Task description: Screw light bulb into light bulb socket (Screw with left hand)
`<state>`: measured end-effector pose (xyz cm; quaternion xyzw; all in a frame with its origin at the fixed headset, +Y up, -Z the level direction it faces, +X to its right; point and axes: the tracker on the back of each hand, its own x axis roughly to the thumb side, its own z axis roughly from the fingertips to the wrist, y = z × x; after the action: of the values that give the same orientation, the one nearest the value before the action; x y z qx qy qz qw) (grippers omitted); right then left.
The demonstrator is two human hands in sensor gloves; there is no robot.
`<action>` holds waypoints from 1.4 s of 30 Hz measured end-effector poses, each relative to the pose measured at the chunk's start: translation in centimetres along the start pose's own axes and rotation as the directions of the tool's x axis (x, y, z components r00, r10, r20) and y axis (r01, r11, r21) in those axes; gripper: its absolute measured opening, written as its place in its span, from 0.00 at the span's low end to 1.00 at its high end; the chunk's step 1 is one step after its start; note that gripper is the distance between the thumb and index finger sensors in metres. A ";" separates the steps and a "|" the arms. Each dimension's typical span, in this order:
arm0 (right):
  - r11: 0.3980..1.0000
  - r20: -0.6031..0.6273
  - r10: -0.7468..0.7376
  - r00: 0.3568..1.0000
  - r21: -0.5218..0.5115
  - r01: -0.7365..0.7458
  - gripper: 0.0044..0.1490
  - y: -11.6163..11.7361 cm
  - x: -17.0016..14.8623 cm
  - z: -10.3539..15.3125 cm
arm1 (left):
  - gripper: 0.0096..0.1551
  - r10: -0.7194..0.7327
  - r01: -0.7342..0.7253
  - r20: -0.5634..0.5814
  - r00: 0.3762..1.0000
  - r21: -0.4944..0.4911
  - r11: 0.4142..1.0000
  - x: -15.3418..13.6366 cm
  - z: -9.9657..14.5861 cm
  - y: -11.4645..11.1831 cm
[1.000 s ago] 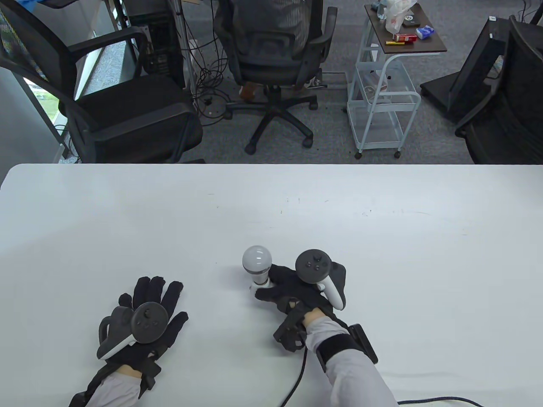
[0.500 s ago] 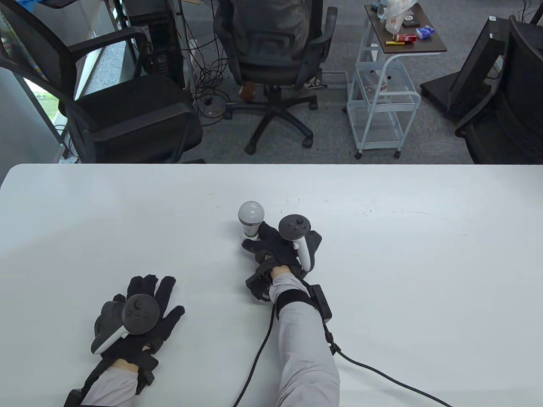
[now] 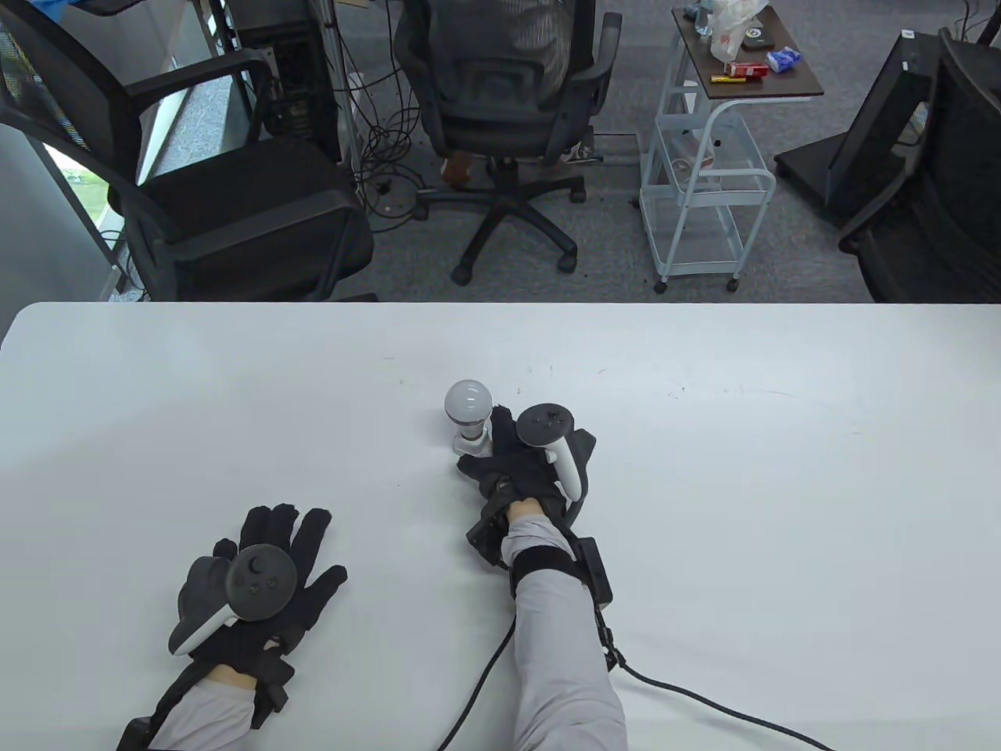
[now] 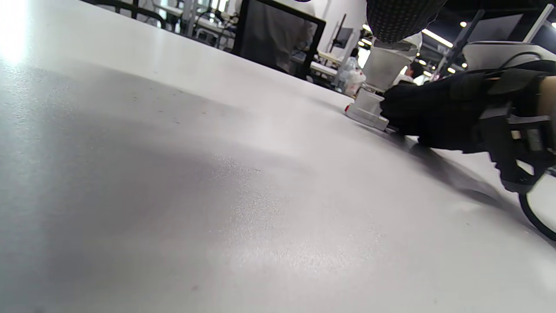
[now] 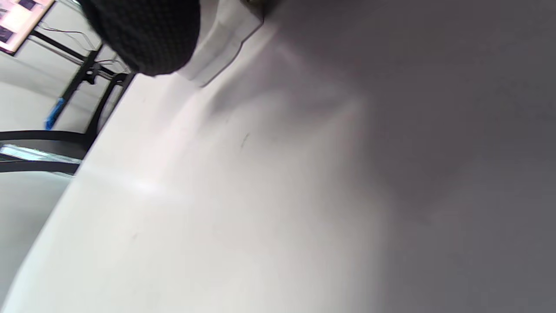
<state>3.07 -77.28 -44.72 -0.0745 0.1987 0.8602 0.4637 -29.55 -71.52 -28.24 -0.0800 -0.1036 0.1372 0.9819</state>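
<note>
**An office workroom**

Beyond the far edge of the white counter (image 3: 704, 352) lies grey carpet (image 3: 610, 258) with black mesh office chairs (image 3: 235, 195) and a swivel chair (image 3: 508, 102) on castors. Cables (image 3: 387, 156) trail across the floor beside a computer tower (image 3: 293, 70). A light-blue rolling cart (image 3: 708, 180) carries small packets. The left wrist view shows ceiling strip lights (image 4: 436, 38) and further desks (image 4: 323, 67).

White table (image 3: 704, 485), matte, faintly speckled with small dark marks.

Bearing a white socket (image 3: 467, 444) with a light bulb (image 3: 468, 401) upright in it near the middle, the right hand (image 3: 516, 461) resting against that socket, the left hand (image 3: 266, 583) lying flat with fingers spread toward the near left, and a black cable (image 3: 704, 700) trailing off the near edge.
</note>
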 end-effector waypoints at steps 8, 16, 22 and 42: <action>0.981 0.202 0.177 0.963 -0.120 -0.155 0.53 -5.7 -2.3 10.4 | 0.47 -0.034 0.034 0.004 0.999 0.063 0.997 0.4 0.8 0.3; 0.869 0.228 0.407 0.884 -0.395 -0.299 0.52 -8.9 -6.4 17.5 | 0.53 -0.110 0.113 -0.027 0.994 0.134 0.985 1.4 1.6 0.6; 0.830 0.224 0.512 0.830 -0.378 -0.410 0.52 -7.3 -7.4 17.3 | 0.52 -0.131 0.131 -0.011 0.991 0.117 0.984 1.5 1.6 0.2; 0.874 0.317 0.482 0.817 -0.235 -0.424 0.49 -6.8 -7.8 16.6 | 0.49 -0.142 0.144 -0.037 0.989 0.051 0.988 0.9 1.0 -0.2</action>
<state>13.97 -73.09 -29.06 0.1013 0.0541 0.9569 0.2667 -28.90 -71.30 -27.05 -0.0483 -0.0890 0.0677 0.9926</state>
